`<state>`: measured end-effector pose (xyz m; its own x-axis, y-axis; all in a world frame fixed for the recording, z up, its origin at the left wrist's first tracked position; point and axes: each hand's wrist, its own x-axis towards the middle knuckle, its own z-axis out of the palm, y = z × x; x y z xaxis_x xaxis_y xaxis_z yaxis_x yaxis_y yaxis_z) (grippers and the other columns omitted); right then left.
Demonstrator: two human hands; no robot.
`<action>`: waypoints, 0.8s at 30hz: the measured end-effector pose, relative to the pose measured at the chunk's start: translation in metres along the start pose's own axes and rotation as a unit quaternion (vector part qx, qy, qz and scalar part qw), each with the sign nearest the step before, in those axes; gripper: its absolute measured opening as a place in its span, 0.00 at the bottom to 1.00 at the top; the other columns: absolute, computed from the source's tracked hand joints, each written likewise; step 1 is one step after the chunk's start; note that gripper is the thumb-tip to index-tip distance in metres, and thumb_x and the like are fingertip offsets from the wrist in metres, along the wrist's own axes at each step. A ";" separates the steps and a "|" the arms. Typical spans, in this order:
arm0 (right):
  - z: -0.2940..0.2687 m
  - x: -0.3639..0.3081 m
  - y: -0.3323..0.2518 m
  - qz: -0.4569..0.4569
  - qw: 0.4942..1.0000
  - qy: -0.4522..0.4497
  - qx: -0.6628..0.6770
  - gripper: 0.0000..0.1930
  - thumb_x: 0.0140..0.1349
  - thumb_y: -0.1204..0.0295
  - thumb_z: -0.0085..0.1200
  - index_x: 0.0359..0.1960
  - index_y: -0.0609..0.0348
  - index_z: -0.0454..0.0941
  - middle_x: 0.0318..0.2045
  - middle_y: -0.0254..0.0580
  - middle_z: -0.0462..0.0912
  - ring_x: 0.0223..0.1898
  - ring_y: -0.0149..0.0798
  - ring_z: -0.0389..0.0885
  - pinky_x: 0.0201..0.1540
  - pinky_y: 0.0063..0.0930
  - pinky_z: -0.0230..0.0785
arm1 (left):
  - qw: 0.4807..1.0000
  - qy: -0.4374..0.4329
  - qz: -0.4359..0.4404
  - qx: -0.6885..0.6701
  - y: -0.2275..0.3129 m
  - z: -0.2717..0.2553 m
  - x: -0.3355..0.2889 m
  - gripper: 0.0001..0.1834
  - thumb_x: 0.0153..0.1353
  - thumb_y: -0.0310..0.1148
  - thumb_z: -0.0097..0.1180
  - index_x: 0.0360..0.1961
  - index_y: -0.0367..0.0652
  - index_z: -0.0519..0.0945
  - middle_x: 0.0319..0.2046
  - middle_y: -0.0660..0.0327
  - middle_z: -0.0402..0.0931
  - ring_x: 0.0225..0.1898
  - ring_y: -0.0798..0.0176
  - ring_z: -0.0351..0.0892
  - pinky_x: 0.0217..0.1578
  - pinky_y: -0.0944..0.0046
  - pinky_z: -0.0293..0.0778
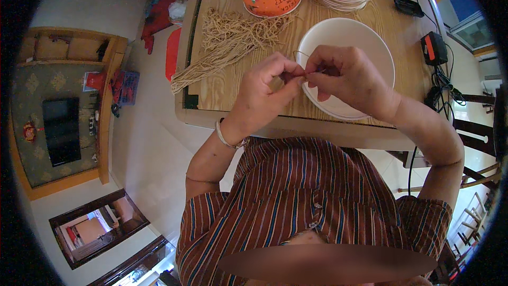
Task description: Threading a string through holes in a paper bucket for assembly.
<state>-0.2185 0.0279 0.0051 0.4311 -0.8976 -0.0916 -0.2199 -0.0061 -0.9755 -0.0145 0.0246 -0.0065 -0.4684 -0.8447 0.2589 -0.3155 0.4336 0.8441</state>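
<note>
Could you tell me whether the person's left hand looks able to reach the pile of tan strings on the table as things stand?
Probably yes. The pile of tan strings lies just beyond the left hand on the wooden table, with nothing between them. However, both hands are pinching a thin string, the right hand over the white bowl.

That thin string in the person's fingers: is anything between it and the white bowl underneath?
Nothing visible. Both hands, left hand and right hand, pinch the thin string directly over the white bowl. The pile of tan strings lies off to the left.
</note>
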 end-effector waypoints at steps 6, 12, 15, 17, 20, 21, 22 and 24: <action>-0.001 0.000 -0.003 0.019 1.000 -0.008 0.001 0.04 0.60 0.78 0.55 0.35 0.65 0.77 0.25 0.34 0.79 0.25 0.22 0.77 0.28 0.17 0.74 | 0.999 0.021 -0.029 -0.030 0.002 0.004 -0.004 0.06 0.56 0.21 0.60 0.35 0.36 0.78 0.31 0.60 0.76 0.32 0.67 0.77 0.35 0.68 0.73; -0.002 0.000 -0.002 0.030 0.999 -0.011 0.008 0.03 0.60 0.79 0.54 0.34 0.66 0.76 0.26 0.34 0.79 0.25 0.22 0.77 0.28 0.16 0.73 | 0.999 0.018 -0.017 0.025 0.009 0.000 -0.003 0.07 0.55 0.19 0.61 0.35 0.38 0.79 0.31 0.62 0.77 0.37 0.67 0.77 0.41 0.68 0.72; -0.002 0.000 0.000 0.021 0.999 -0.011 0.041 0.03 0.60 0.79 0.54 0.34 0.66 0.76 0.26 0.34 0.80 0.24 0.22 0.77 0.27 0.16 0.72 | 0.997 0.010 0.006 0.075 0.012 0.000 -0.003 0.06 0.54 0.19 0.61 0.33 0.37 0.79 0.31 0.61 0.76 0.36 0.66 0.78 0.40 0.68 0.73; -0.003 0.000 -0.003 0.020 0.999 -0.015 0.038 0.03 0.60 0.79 0.54 0.34 0.65 0.76 0.25 0.35 0.80 0.23 0.23 0.77 0.27 0.16 0.72 | 0.996 0.028 0.010 0.087 0.012 0.002 -0.005 0.06 0.53 0.18 0.61 0.33 0.37 0.80 0.30 0.61 0.76 0.35 0.65 0.78 0.39 0.68 0.73; -0.003 0.000 -0.002 0.024 0.999 -0.018 0.042 0.03 0.60 0.78 0.54 0.34 0.65 0.76 0.25 0.35 0.80 0.22 0.23 0.77 0.26 0.16 0.71 | 0.994 0.029 0.021 0.103 0.011 0.003 -0.005 0.07 0.53 0.18 0.61 0.32 0.37 0.79 0.30 0.60 0.77 0.34 0.65 0.78 0.39 0.67 0.73; -0.003 0.000 -0.001 0.027 0.998 -0.018 0.050 0.03 0.60 0.78 0.54 0.34 0.65 0.76 0.25 0.35 0.80 0.21 0.23 0.77 0.26 0.16 0.71 | 0.994 0.029 0.022 0.102 0.012 0.004 -0.005 0.07 0.53 0.18 0.61 0.32 0.37 0.79 0.30 0.60 0.77 0.34 0.65 0.78 0.39 0.67 0.73; -0.004 0.000 -0.001 0.027 0.998 -0.017 0.050 0.03 0.60 0.78 0.54 0.34 0.65 0.76 0.25 0.35 0.80 0.21 0.23 0.77 0.26 0.16 0.71 | 0.994 0.031 0.020 0.098 0.013 0.005 -0.005 0.07 0.52 0.18 0.61 0.32 0.37 0.79 0.29 0.60 0.76 0.34 0.64 0.78 0.38 0.67 0.73; -0.006 0.000 0.000 0.055 0.996 -0.028 0.060 0.03 0.60 0.78 0.54 0.34 0.65 0.77 0.25 0.35 0.79 0.21 0.23 0.77 0.26 0.16 0.70 | 0.995 0.032 0.018 0.094 0.013 0.005 -0.004 0.07 0.52 0.18 0.61 0.32 0.38 0.79 0.29 0.60 0.76 0.34 0.64 0.78 0.38 0.67 0.73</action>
<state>-0.2233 0.0255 0.0067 0.4587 -0.8640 -0.2074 -0.1644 0.1469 -0.9754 -0.0212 0.0352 0.0009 -0.4313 -0.8430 0.3213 -0.4511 0.5100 0.7324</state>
